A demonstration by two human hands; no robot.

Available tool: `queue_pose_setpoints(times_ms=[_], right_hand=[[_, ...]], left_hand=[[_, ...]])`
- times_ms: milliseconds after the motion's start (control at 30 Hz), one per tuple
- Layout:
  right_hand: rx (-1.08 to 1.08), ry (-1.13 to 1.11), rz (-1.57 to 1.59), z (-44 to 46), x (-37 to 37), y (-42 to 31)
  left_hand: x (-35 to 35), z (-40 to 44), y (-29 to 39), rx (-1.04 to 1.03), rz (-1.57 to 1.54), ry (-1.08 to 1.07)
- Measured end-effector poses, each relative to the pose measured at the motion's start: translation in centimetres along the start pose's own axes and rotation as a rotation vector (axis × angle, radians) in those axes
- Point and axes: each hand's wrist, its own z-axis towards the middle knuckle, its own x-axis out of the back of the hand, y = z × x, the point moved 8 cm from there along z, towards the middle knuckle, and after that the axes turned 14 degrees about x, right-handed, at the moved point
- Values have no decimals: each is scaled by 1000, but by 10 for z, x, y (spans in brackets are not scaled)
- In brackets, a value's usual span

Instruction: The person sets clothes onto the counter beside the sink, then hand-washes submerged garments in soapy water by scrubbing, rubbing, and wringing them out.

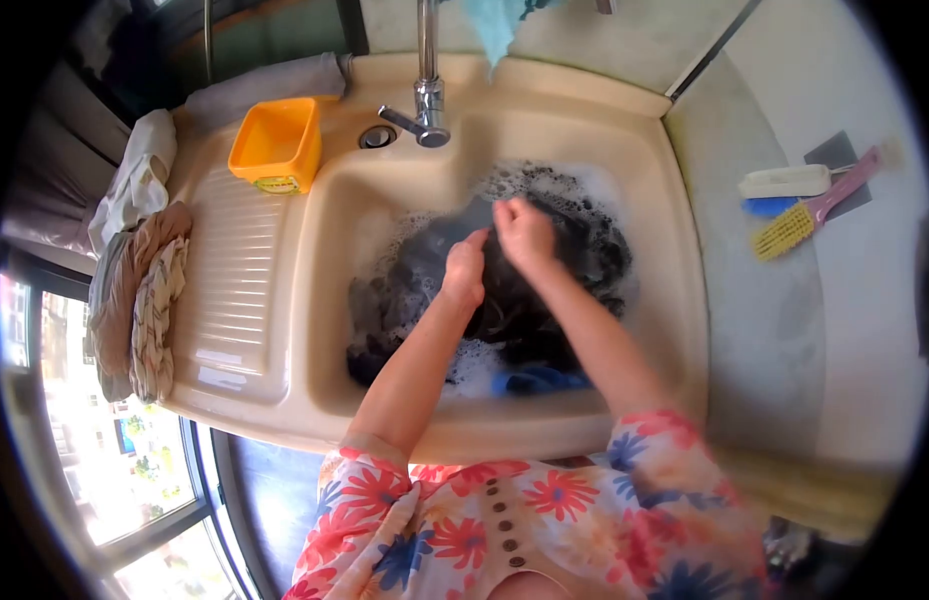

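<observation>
Laundry [509,310] lies crumpled — dark, wet — amid suds [474,367].

A way runs right of the faucet [430,100]; laundry [414,262] apparently crowds below.

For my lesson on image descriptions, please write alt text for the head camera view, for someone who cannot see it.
A person's left hand and right hand are close together over dark laundry in a beige sink of soapy water; blur hides their exact grip. A yellow-orange tub stands left of the metal tap.
</observation>
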Motion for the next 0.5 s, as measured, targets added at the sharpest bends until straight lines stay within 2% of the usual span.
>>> queue_pose_setpoints(times_ms=[33, 67, 100, 133, 200, 233, 333, 367, 467, 500], right_hand=[[42, -64, -113, 5, -1, 23], [33, -139, -18, 2, -1, 35], [-36, -228, 21, -5, -4, 43], [-117, -349, 222, -10, -8, 49], [-56, -379, 644, -19, -3, 35], [-39, -439, 750, -23, -5, 29], [192, -650, 431, -34, 9, -7], [167, -662, 403, -35, 4, 2], [18, -775, 445, -36, 9, 27], [34, -649, 590, -33, 18, 31]], left_hand=[[-10, -2, -1, 16, -8, -78], [-19, -3, -3, 35, -18, -156], [-20, -7, -5, 54, -8, -132], [-20, -9, -10, 107, -5, -143], [-19, -12, -12, 198, 13, -166], [-19, -6, -14, 210, 38, -212], [-23, -23, -4, 107, 130, -154], [-23, -19, -6, 131, 181, -181], [-36, -35, 14, -160, 422, -219], [-36, -37, 20, -303, 592, -184]])
